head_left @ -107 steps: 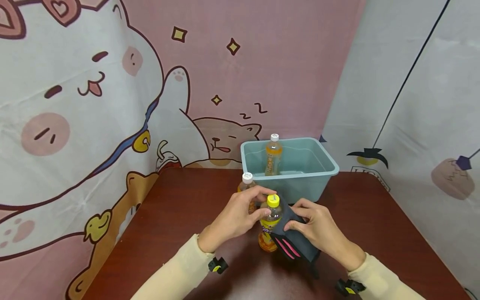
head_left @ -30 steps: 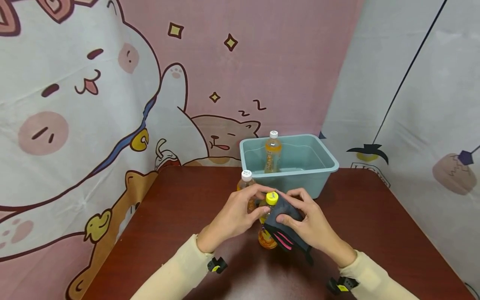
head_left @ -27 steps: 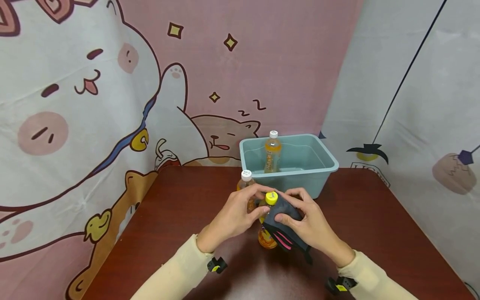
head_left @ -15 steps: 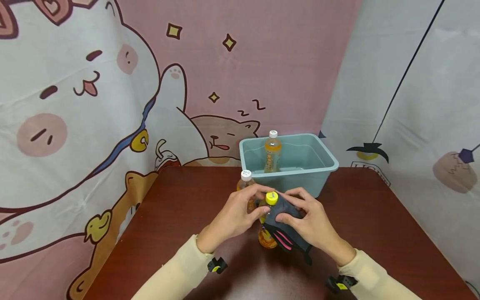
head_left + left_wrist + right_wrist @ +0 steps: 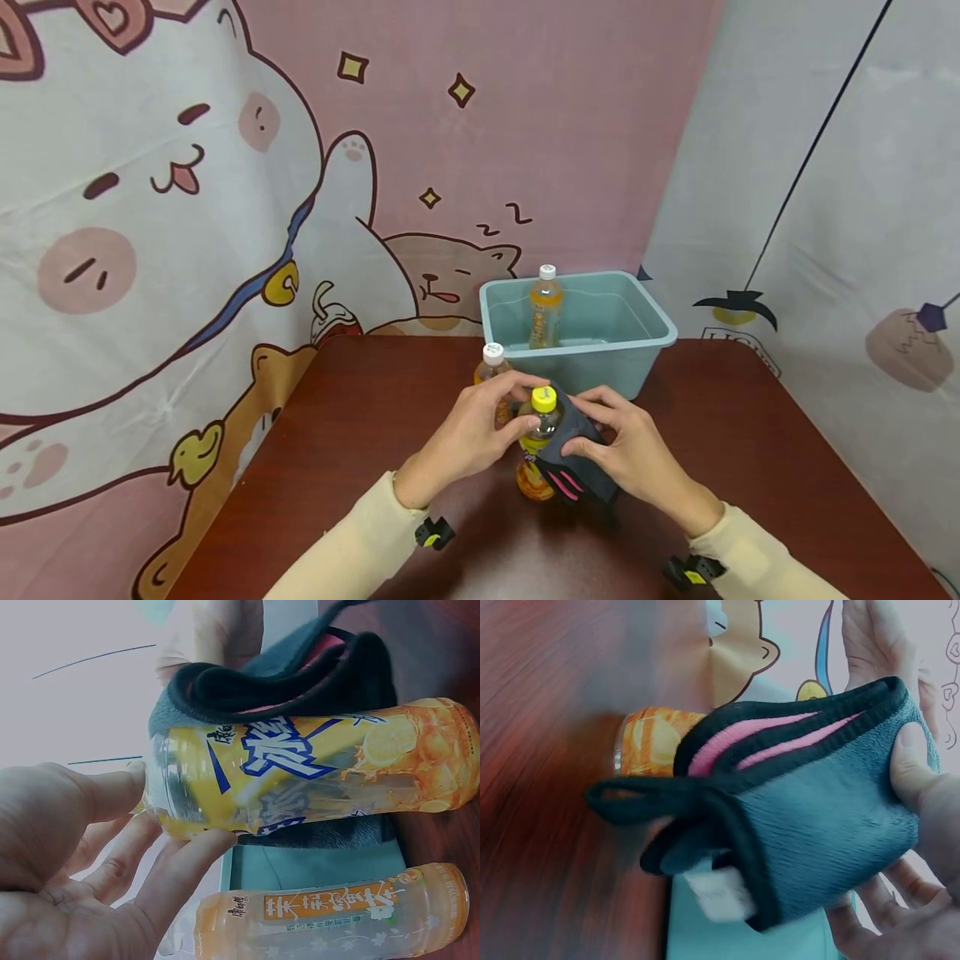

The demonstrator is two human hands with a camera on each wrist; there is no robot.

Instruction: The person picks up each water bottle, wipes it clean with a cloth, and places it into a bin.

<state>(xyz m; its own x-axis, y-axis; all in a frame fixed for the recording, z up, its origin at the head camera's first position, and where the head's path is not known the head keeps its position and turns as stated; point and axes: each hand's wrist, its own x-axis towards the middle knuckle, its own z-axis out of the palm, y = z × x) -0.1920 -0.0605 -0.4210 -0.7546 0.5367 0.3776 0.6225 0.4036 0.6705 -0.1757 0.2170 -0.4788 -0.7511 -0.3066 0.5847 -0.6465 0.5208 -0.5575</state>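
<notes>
While the yellow-capped clear plastic bottle (image 5: pixel 534 446) is seemingly pinched by the left hand (image 5: pixel 465 433), the grey plush cloth (image 5: pixel 592 477) at its three o'clock, pinched by the right hand (image 5: pixel 637 458), is best pressed flat.

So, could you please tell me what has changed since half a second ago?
The right hand has drawn the dark gray towel slightly to the right, uncovering more neck and label of the yellow-capped iced tea bottle. Nothing was newly gripped or let go. The left hand still holds that bottle; the teal bin and both white-capped bottles stayed put.
</notes>
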